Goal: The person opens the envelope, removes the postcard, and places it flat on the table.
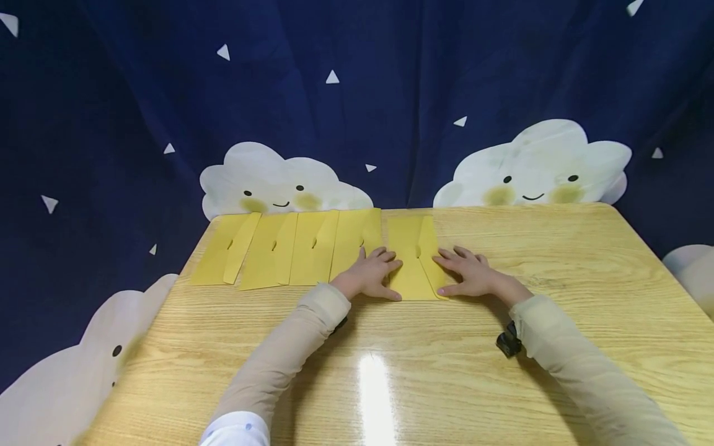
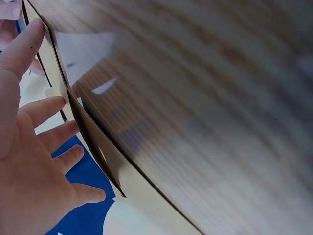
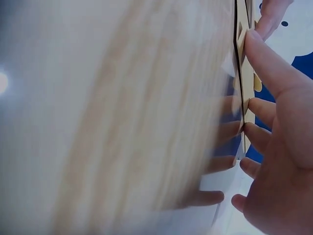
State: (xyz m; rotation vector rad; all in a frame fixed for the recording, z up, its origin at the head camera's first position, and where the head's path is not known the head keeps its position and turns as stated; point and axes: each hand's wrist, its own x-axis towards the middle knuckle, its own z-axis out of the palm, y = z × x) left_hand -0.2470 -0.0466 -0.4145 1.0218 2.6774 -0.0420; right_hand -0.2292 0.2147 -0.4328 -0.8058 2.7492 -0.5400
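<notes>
A yellow envelope [image 1: 406, 275] lies flat on the wooden table, its flap [image 1: 427, 248] running along the right side. My left hand [image 1: 370, 274] has its fingers spread, with fingertips at the envelope's left edge. On the opposite edge, the fingertips of my right hand [image 1: 470, 275] touch the flap side, thumb near the lower corner. The left wrist overlaps the lower part of another yellow envelope [image 1: 350, 241]. In the wrist views, the fingers of the left hand [image 2: 44, 152] and the right hand [image 3: 288, 132] extend along the envelope edges, palms off the table.
Several more yellow envelopes [image 1: 268, 260] form a row along the back left of the wooden table [image 1: 435, 371]. Behind the table hangs a dark blue curtain [image 1: 379, 111] with white clouds [image 1: 546, 155]. Light glares off the tabletop near the front.
</notes>
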